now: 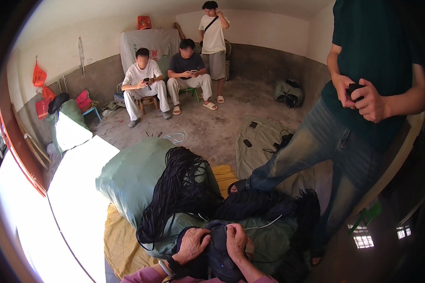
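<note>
At the lower middle, a dark navy cloth item (218, 236) lies bunched at my lap; its exact kind is unclear. My left hand (193, 244) rests over its left side, fingers curled into the fabric. On the other side my right hand (237, 241) pinches the cloth's edge between thumb and fingers. Just beyond, a thick bundle of black cords (174, 181) drapes over a large, stuffed green sack (127, 172). A thin white cord (264, 223) runs off to the right of my right hand.
To the right stands a person in a dark green shirt (373, 56), one foot close to the cords. Two seated people and one standing are at the back. Yellow sheeting (120, 240) lies under the sack. A grey-green cloth (250, 153) holds small black devices. Bright light fills the left.
</note>
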